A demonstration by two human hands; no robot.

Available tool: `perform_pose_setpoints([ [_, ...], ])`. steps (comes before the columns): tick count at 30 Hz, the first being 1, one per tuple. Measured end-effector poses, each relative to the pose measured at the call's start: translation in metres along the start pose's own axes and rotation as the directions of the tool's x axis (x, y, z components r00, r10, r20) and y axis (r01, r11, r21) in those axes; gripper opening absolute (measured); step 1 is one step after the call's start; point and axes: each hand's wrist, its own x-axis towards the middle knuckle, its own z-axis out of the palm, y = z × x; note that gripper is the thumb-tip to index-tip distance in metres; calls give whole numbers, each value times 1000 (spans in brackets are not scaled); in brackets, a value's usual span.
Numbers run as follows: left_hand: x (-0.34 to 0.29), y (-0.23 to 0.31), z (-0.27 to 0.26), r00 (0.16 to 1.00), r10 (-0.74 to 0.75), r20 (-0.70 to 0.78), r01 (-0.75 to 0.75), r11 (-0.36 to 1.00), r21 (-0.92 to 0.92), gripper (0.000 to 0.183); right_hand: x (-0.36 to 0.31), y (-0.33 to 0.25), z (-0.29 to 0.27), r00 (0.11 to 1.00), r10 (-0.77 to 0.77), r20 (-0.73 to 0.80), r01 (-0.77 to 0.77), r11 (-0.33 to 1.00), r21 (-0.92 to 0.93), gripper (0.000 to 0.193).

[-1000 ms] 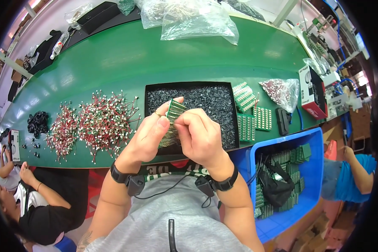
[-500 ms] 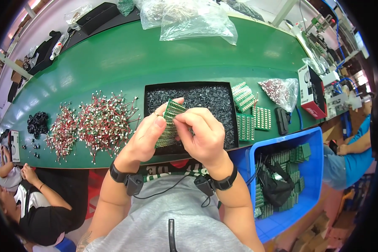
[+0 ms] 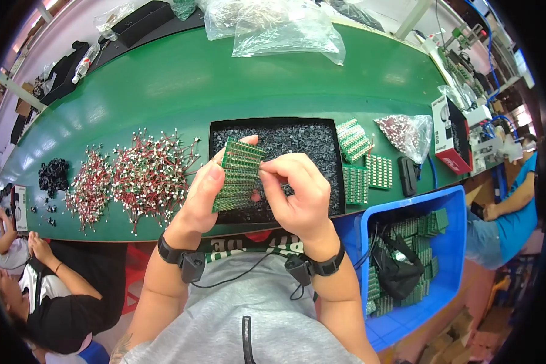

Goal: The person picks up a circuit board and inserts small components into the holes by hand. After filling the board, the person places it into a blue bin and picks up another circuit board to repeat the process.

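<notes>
My left hand (image 3: 201, 195) grips a green circuit board panel (image 3: 239, 173) by its left side, tilted up over a black tray (image 3: 340, 182) of small dark parts (image 3: 297, 138). Rows of small components cover the panel's face. At the panel's right edge my right hand (image 3: 300, 191) is closed in a pinch, thumb against forefinger. Whatever those fingertips hold is too small to make out. Right of the tray lie more circuit board panels (image 3: 379, 171), some of them stacked.
Heaps of red-wired connectors (image 3: 155, 179) and black parts (image 3: 53, 177) lie to the left. A blue bin (image 3: 412, 315) of panels stands at the right, below the table edge. Plastic bags (image 3: 285, 36) lie at the back. People sit on both sides.
The panel has turned to show more of its face toward me. My right hand has shifted slightly right, from over the panel to its right edge.
</notes>
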Motion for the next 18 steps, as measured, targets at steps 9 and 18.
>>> perform_pose_setpoints([
  [9,1,3,0,997,6,79,-6,1000,-2,87,2,10,1,992,-106,75,106,994,0,17],
  [18,1,3,-1,996,18,87,-24,997,73,84,0,10,2,996,-85,26,87,994,-66,13],
])
